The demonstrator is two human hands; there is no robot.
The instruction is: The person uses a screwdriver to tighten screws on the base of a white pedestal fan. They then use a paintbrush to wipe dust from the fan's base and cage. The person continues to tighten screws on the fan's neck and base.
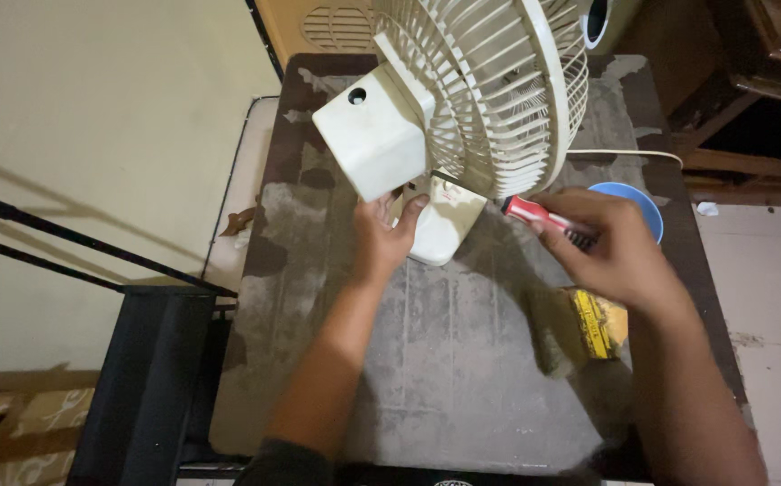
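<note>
Cream-white table fan [462,99] stands at the far middle of a worn, scuffed dark table [426,378], its round grille cage facing right and its boxy motor housing [374,139], with one small dark hole in the back, facing left. The plastic looks yellowed and dusty. Its base [444,225] rests on the tabletop below the cage, and a pale cord [624,154] runs off to the right from behind the grille.

A shallow blue bowl [647,205] sits near the table's right edge, just behind the right hand; what lies in it cannot be seen. A yellow box [599,324] lies on the table just under that wrist, its contents not visible.

The left hand [386,236] clasps the fan's neck just below the motor housing, thumb up against the base. The right hand [611,247] is clenched around a screwdriver with a red handle [539,214], whose tip points left toward the joint beneath the cage.
</note>
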